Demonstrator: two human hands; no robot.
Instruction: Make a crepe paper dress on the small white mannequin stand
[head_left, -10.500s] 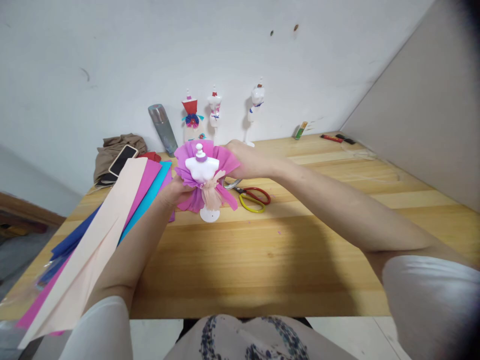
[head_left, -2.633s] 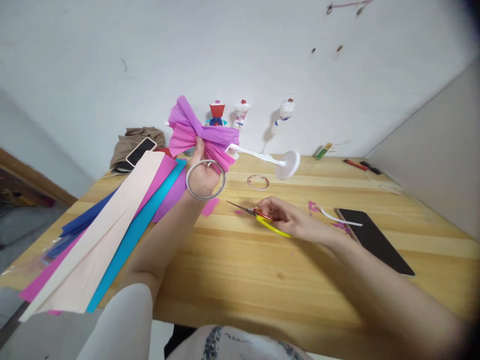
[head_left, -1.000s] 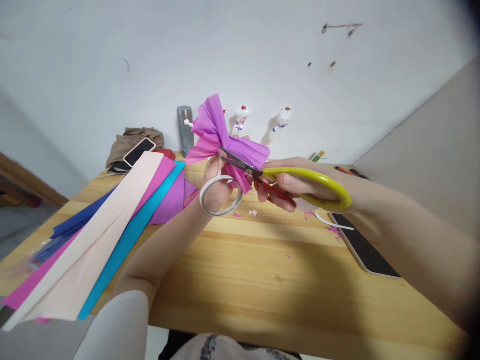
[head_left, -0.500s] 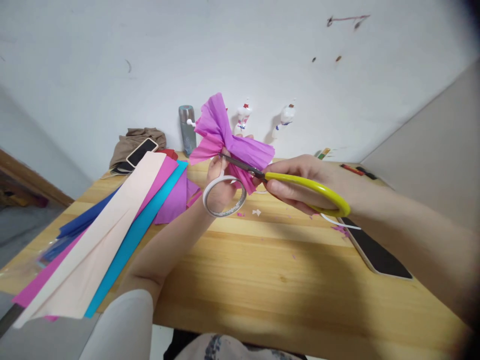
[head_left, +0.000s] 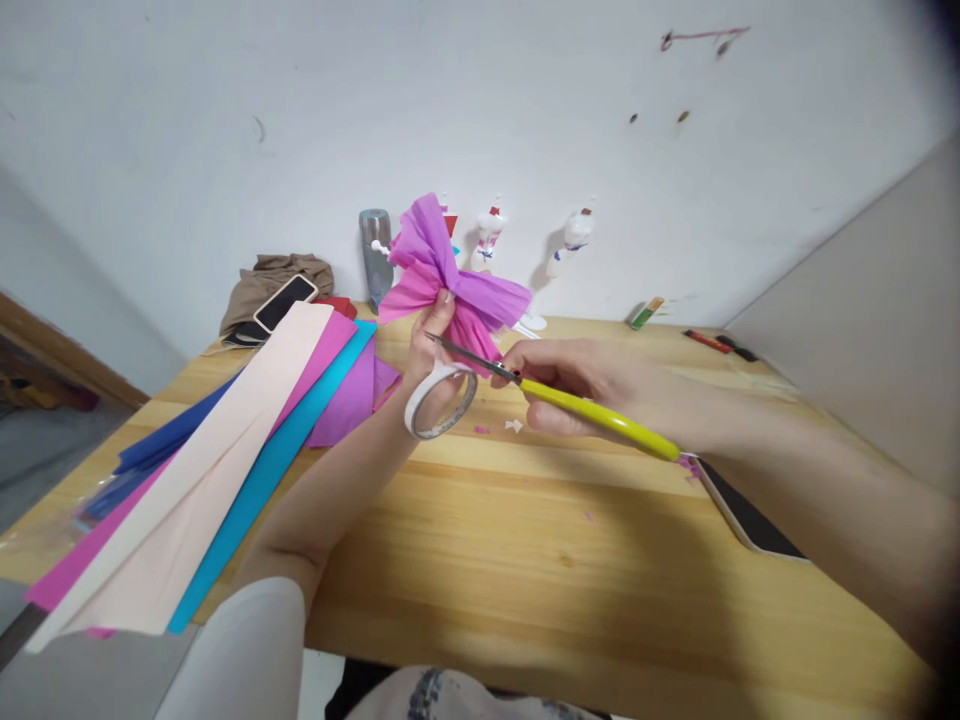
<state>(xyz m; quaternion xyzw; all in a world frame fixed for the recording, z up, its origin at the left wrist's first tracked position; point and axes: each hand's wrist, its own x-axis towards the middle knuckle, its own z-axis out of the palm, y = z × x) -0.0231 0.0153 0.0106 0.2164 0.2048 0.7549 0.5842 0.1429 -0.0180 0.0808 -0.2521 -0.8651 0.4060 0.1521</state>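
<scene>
My left hand (head_left: 435,325) pinches the gathered middle of a pink and purple crepe paper bow (head_left: 439,265), its thumb pressed on the centre. A roll of white tape (head_left: 442,402) hangs below that thumb, against the palm side. Yellow-handled scissors (head_left: 592,410) are in my right hand (head_left: 570,375), which is closed round the handle. Their dark blades point left, with the tip just above the tape roll and beside my left thumb. The bow's lower right fold partly hides the fingers behind it.
Crepe paper strips (head_left: 217,470) in several colours lie at the left. A grey bottle (head_left: 375,265), a brown cloth (head_left: 262,285) and a small framed black panel (head_left: 286,304) stand behind. A phone (head_left: 750,515) lies at right; paper scraps (head_left: 513,426) dot the wooden table (head_left: 525,560).
The scissors and my right hand have dropped slightly, the blades moving down from the bow's centre toward the tape. The tape roll has turned and shifted a little left.
</scene>
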